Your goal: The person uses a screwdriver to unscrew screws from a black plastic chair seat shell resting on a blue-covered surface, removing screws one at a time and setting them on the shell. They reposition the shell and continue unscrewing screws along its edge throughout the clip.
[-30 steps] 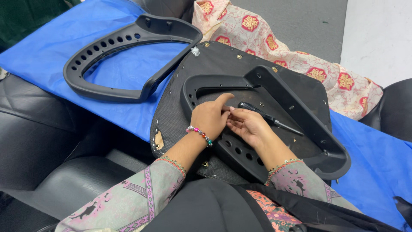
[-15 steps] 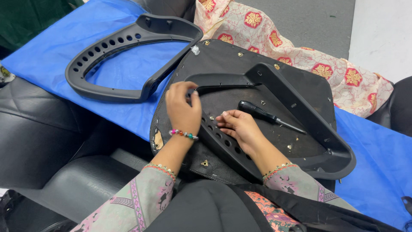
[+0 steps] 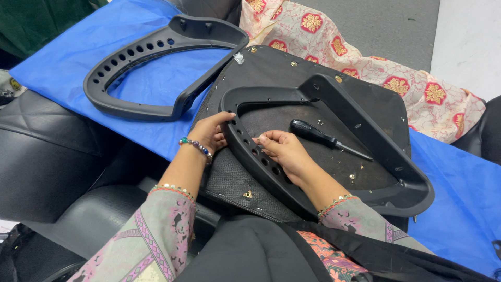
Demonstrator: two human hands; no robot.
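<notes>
Left hand (image 3: 207,133) curls loosely against the black armrest frame (image 3: 334,99)'s outer rim; right hand (image 3: 282,150) pinches its perforated inner edge; screwdriver (image 3: 326,139) lies just beyond.

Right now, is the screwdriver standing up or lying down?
Lying down. The screwdriver rests flat on the black seat panel, inside the armrest frame. Neither hand holds it; the right hand is nearest.
</notes>
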